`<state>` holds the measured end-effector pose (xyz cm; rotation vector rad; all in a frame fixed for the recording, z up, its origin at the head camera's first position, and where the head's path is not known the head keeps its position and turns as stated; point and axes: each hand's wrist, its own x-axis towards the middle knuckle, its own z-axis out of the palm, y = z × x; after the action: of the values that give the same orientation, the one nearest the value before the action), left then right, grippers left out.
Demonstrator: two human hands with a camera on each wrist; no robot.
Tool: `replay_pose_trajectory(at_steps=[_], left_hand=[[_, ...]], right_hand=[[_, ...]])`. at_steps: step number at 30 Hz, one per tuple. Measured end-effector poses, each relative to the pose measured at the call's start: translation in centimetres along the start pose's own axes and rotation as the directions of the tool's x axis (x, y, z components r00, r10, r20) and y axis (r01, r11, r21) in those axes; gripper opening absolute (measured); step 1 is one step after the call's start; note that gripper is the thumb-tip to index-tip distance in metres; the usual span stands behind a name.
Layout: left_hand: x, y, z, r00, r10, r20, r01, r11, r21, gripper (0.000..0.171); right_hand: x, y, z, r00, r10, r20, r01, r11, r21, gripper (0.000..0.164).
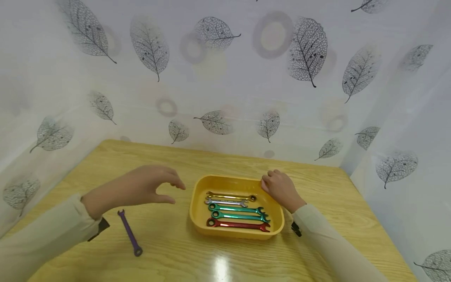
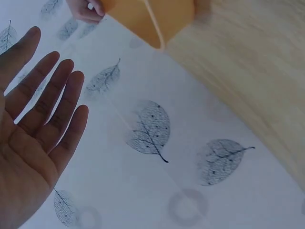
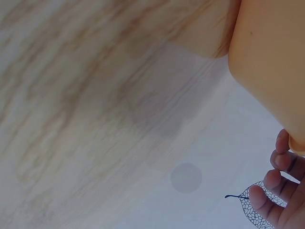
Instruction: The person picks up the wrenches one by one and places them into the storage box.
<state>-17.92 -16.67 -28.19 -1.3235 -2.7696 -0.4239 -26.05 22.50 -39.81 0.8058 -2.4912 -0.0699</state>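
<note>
A yellow plastic tray [image 1: 234, 234] stands on the table with several combination wrenches lying side by side in it. These are a gold wrench [image 1: 230, 196], a silver wrench [image 1: 227, 202], two green wrenches [image 1: 239, 216] and a red wrench [image 1: 241, 225]. My right hand [image 1: 280, 190] grips the tray's far right corner; in the right wrist view its curled fingers [image 3: 281, 162] meet the rim. To the left of the tray my left hand [image 1: 151, 185] hovers with thumb and fingers apart, holding nothing. A purple wrench [image 1: 129, 234] lies on the table below the left forearm.
The wood-grain table [image 1: 169, 250] ends at the back against a white leaf-patterned sheet [image 1: 232, 78], which also rises along both sides. Light-coloured sleeves cover both forearms, and a dark strap [image 1: 296, 229] shows at the right wrist.
</note>
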Motion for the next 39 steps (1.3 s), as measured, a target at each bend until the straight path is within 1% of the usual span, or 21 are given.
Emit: replay_pose_trajectory(at_steps=[4,6,9,11,13,16,18,20,23,26,30,34,38,39], left_hand=[[-2.2,-0.9,0.4,0.998,-0.054,0.037,0.056,0.998,-0.037,0.029],[-3.1,-1.3,0.7,0.994,-0.083,0.067,0.087,0.995,-0.054,0.029],[-4.2,-2.2,1.4,0.990,-0.098,0.103,0.108,0.990,-0.093,0.030],[-4.8,-2.8,2.1,0.989,-0.090,0.116,0.105,0.986,-0.127,0.032],[-5.4,-3.5,2.9,0.990,-0.065,0.127,0.087,0.980,-0.179,0.034],[-6.3,-4.6,4.2,0.990,-0.027,0.141,0.063,0.963,-0.263,0.037],[-6.8,-5.2,5.1,0.987,-0.015,0.161,0.066,0.948,-0.313,0.038],[-7.2,-5.7,5.8,0.984,-0.009,0.176,0.070,0.937,-0.342,0.039],[-7.7,-6.3,6.7,0.979,-0.022,0.202,0.094,0.930,-0.355,0.039],[-8.2,-6.8,7.4,0.977,-0.042,0.208,0.112,0.935,-0.337,0.038],[-8.8,-7.4,8.2,0.975,-0.052,0.218,0.129,0.927,-0.352,0.037],[-9.2,-8.0,8.8,0.965,-0.077,0.251,0.171,0.909,-0.379,0.033],[-9.3,-8.3,9.0,0.951,-0.128,0.282,0.236,0.888,-0.394,0.032],[-9.3,-8.4,9.0,0.951,-0.129,0.281,0.237,0.888,-0.395,0.033]], right_hand=[[0.0,0.0,0.2,1.000,0.000,0.001,0.000,1.000,-0.004,0.019],[0.0,0.1,0.2,1.000,-0.003,-0.001,0.003,1.000,-0.007,0.019],[0.0,0.1,0.2,1.000,-0.006,-0.007,0.006,1.000,-0.010,0.019],[0.0,0.2,0.3,1.000,-0.007,-0.010,0.007,1.000,-0.012,0.019],[-0.1,0.2,0.3,1.000,-0.008,-0.014,0.007,1.000,-0.014,0.018],[-0.1,0.1,0.4,1.000,-0.011,-0.016,0.011,1.000,-0.015,0.018],[-0.1,0.1,0.4,1.000,-0.011,-0.016,0.010,1.000,-0.015,0.017],[-0.2,0.1,0.5,1.000,-0.010,-0.017,0.010,1.000,-0.016,0.017],[-0.2,0.0,0.4,1.000,-0.007,-0.020,0.006,1.000,-0.016,0.016],[-0.2,0.0,0.3,1.000,-0.005,-0.022,0.005,1.000,-0.016,0.017],[-0.1,0.0,0.3,1.000,-0.008,-0.021,0.008,1.000,-0.012,0.017],[-0.1,0.1,0.2,1.000,-0.007,-0.018,0.007,1.000,-0.008,0.017],[0.0,0.0,0.2,1.000,-0.001,-0.012,0.000,1.000,-0.005,0.018],[0.0,0.0,0.2,1.000,0.000,-0.012,0.000,1.000,-0.005,0.018]])
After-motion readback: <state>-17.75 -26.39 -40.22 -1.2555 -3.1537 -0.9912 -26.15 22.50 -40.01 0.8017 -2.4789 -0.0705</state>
